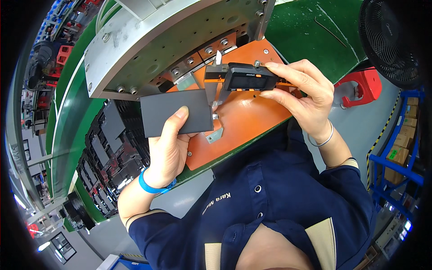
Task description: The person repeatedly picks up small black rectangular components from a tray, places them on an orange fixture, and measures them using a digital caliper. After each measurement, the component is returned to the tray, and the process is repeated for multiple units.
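Between thumb and fingers my left hand (171, 130) grips a flat dark grey rectangular plate (173, 108), thumb on top near its right half. My right hand (306, 90) pinches a black digital caliper (249, 80) by its slider end. The caliper's metal jaws meet the plate's right edge; whether they clamp it cannot be told. Both are held above an orange board (252, 117), where a small metal bracket (214, 135) sits just below the jaws.
A large metal fixture (148, 49) with bolts rises behind the board. Stacked black parts (114, 148) stand at left on the green bench (306, 27). A hex key (330, 31) lies at upper right, near a black fan (389, 40) and a red stool (364, 87).
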{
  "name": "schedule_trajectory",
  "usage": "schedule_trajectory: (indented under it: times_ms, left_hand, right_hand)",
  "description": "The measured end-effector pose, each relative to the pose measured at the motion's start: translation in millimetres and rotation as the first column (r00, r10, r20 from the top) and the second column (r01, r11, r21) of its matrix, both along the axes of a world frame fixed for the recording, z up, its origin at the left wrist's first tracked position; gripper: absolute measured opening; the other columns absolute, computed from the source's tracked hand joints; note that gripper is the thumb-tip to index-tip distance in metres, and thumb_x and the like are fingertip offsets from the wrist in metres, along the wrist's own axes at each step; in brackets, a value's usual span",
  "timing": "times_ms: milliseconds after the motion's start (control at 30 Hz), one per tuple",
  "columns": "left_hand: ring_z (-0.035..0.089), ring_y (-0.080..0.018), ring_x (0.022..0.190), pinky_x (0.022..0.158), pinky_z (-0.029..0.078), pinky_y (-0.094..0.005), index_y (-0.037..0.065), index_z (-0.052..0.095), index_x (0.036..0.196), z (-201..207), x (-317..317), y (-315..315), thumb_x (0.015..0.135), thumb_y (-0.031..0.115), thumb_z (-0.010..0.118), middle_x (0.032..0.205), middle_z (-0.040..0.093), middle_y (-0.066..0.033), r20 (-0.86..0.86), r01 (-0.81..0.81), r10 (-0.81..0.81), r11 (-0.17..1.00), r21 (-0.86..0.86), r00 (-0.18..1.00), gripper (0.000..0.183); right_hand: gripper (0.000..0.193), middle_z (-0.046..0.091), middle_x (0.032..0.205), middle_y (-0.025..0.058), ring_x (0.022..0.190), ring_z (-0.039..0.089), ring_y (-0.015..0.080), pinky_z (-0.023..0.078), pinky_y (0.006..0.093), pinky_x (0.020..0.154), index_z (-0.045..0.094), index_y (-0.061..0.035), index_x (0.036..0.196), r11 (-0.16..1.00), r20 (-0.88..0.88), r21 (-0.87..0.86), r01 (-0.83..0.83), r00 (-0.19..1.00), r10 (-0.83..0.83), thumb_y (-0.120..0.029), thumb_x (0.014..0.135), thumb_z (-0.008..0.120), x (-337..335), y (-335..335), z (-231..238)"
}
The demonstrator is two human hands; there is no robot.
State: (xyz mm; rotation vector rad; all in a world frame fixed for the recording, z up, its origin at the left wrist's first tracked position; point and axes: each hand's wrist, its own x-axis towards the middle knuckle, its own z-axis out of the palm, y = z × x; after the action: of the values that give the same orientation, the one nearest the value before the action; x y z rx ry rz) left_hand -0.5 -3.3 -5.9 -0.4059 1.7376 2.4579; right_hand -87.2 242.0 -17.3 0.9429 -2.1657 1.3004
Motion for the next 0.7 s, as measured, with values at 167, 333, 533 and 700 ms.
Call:
schedule_trajectory:
  times_ms: [167, 333, 533, 700]
  left_hand:
    - [0.063, -0.0309, 0.11, 0.093, 0.053, -0.0389, -0.008, 0.045, 0.127, 0.0, 0.6, 1.3, 0.097, 0.021, 0.048, 0.121, 0.06, -0.021, -0.007, -0.004, 0.004, 1.0, 0.018, 1.0, 0.042]
    - [0.064, -0.0308, 0.108, 0.094, 0.053, -0.0393, -0.008, 0.046, 0.127, 4.3, -0.7, 0.3, 0.097, 0.022, 0.048, 0.119, 0.06, -0.0208, -0.024, 0.089, -0.088, 0.996, 0.031, 0.996, 0.042]
    - [0.066, -0.0279, 0.103, 0.089, 0.055, -0.0375, -0.007, 0.048, 0.124, -0.3, 1.6, 1.6, 0.097, 0.022, 0.05, 0.114, 0.063, -0.0188, 0.001, -0.026, 0.026, 1.0, 0.004, 1.0, 0.039]
    - [0.067, -0.0258, 0.1, 0.084, 0.057, -0.0363, -0.005, 0.05, 0.121, -2.3, 2.5, 1.8, 0.096, 0.02, 0.053, 0.112, 0.064, -0.0162, 0.001, -0.082, 0.082, 0.997, 0.012, 0.997, 0.036]
  right_hand:
    - [0.043, 0.065, 0.083, 0.0064, 0.066, 0.064, 0.0121, 0.054, 0.0221, 0.056, 0.073, -0.0068, 0.107, 1.0, 0.013, -0.005, 0.006, 1.0, -0.006, -0.009, 0.066, 0.084, 1.1, 0.5, 0.2]
    - [0.044, 0.065, 0.082, 0.0067, 0.066, 0.064, 0.0125, 0.053, 0.0222, 0.056, 0.073, -0.0071, 0.108, 1.0, -0.007, 0.004, 0.015, 1.0, -0.015, -0.009, 0.065, 0.085, 3.1, 2.2, 2.7]
    - [0.045, 0.065, 0.08, 0.0063, 0.065, 0.063, 0.012, 0.052, 0.022, 0.054, 0.073, -0.0076, 0.108, 1.0, -0.01, 0.011, -0.011, 1.0, 0.011, -0.009, 0.065, 0.085, 5.3, 4.4, 0.5]
    - [0.045, 0.064, 0.079, 0.0058, 0.063, 0.062, 0.0117, 0.051, 0.0221, 0.053, 0.073, -0.0077, 0.108, 0.999, -0.004, -0.026, -0.033, 0.999, 0.033, -0.009, 0.064, 0.085, 6.0, 2.0, -1.1]
